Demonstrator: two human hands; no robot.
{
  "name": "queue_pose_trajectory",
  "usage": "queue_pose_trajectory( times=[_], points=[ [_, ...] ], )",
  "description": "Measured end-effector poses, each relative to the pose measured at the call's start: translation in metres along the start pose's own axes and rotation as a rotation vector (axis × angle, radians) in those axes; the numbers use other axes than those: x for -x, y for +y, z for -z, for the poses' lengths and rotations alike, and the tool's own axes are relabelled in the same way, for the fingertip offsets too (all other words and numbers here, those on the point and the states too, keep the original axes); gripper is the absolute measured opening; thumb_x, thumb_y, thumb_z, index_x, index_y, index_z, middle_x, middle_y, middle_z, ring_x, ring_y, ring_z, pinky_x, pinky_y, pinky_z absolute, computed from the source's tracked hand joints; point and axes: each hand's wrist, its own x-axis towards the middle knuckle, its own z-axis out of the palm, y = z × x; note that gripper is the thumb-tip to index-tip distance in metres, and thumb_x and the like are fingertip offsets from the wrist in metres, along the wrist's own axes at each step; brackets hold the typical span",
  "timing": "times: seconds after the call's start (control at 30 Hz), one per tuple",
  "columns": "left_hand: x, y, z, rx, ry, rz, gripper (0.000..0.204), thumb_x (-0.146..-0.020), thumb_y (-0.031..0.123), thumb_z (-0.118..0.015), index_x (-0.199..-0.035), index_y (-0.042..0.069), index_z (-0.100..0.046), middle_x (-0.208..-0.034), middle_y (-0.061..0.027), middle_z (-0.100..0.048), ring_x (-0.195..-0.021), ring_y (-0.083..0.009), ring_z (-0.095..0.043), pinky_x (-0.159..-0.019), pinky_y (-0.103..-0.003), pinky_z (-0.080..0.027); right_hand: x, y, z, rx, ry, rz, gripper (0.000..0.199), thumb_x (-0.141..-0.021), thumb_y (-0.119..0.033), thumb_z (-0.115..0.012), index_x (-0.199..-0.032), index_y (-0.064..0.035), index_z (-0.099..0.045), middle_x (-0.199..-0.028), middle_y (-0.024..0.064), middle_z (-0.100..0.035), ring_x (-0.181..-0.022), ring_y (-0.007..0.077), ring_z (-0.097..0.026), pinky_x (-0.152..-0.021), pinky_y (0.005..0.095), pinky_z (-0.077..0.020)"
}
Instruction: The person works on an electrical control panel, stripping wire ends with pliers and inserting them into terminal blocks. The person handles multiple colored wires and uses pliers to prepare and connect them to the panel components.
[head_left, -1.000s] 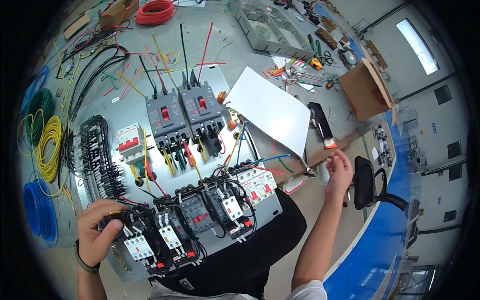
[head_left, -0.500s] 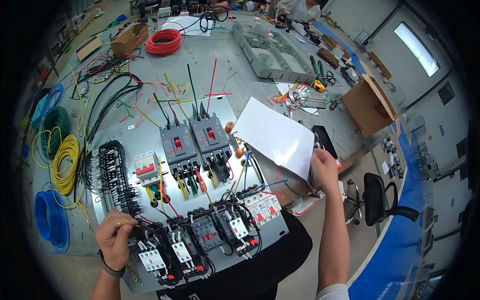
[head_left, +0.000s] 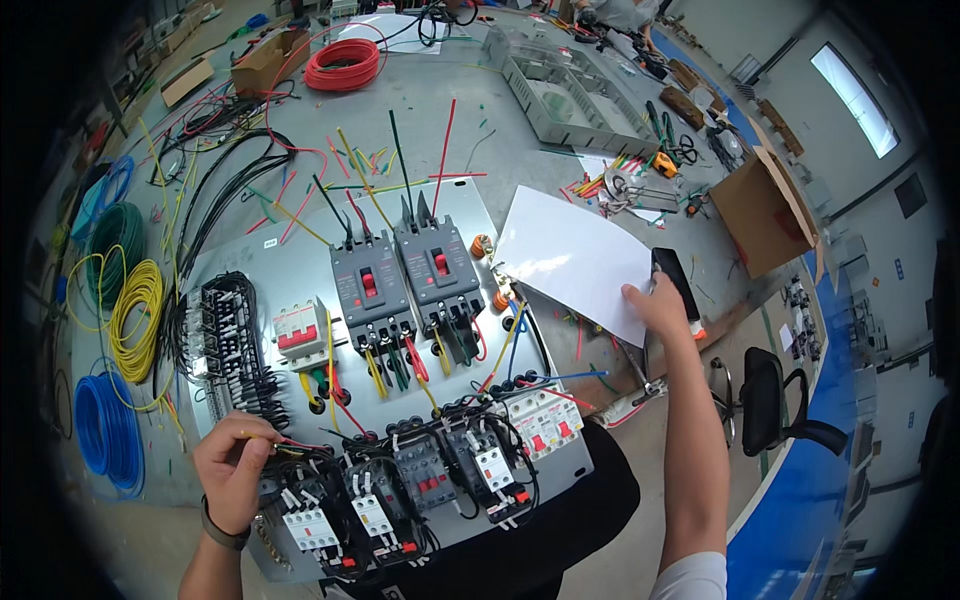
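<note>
- Fingers (head_left: 258, 437) of our left hand (head_left: 232, 478) are pinched on a wire end at the contactors (head_left: 400, 495), near edge of the mounting plate (head_left: 285, 262).
- Right hand (head_left: 657, 303) has its fingers closed on the corner of the white sheet (head_left: 575, 258), just beside the black phone (head_left: 674, 282), right side of the table (head_left: 520, 150).
- Looks like we're checking the sheet mid-wiring.
- Next move probably needs us to match that wire to a terminal, then seat it.
</note>
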Motion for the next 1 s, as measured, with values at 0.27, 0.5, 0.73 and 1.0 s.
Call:
queue_pose_trajectory(
  times=[0.27, 0.5, 0.73, 1.0],
  points=[
    [0.001, -0.002, -0.001, -0.054, -0.029, -0.041, 0.009, -0.100, 0.004, -0.070, -0.103, -0.004, -0.073, -0.101, -0.0104, -0.070, -0.088, -0.0148, -0.062, -0.079, -0.028, -0.048, -0.050, -0.055, 0.053, -1.421, -0.344, 0.009, 0.044, -0.109, -0.018, -0.063, -0.148, 0.0023, -0.059, -0.128, 0.0137, -0.074, -0.111, 0.0252, -0.074, -0.097, 0.0426, -0.0606],
    [0.002, -0.004, -0.002, -0.058, -0.035, -0.060, 0.008, -0.096, -0.003, -0.068, -0.103, -0.004, -0.073, -0.104, -0.0098, -0.069, -0.089, -0.0135, -0.062, -0.079, -0.028, -0.049, -0.037, -0.085, 0.085, -1.849, -0.449, 0.110, 0.050, -0.117, -0.041, -0.047, -0.149, -0.0045, -0.058, -0.137, 0.0112, -0.071, -0.120, 0.0260, -0.070, -0.107, 0.0437, -0.0563],
    [-0.002, -0.011, 0.004, -0.143, -0.053, -0.066, 0.009, -0.096, -0.003, -0.070, -0.103, -0.001, -0.075, -0.104, -0.0090, -0.074, -0.096, -0.0167, -0.068, -0.089, -0.032, -0.054, 0.006, -0.059, -0.008, -0.543, -0.076, 0.353, 0.041, -0.093, -0.016, -0.074, -0.128, 0.0040, -0.071, -0.122, 0.0167, -0.077, -0.112, 0.0260, -0.071, -0.101, 0.0400, -0.0540],
    [-0.013, -0.007, 0.002, -0.059, -0.113, -0.059, 0.007, -0.096, -0.001, -0.071, -0.101, -0.003, -0.076, -0.104, -0.0074, -0.074, -0.095, -0.0130, -0.069, -0.085, -0.028, -0.055, 0.016, -0.065, -0.019, -0.363, -0.105, 0.316, 0.056, -0.083, -0.028, -0.087, -0.126, 0.0040, -0.069, -0.120, 0.0270, -0.076, -0.110, 0.0419, -0.074, -0.096, 0.0469, -0.0566]
  ],
)
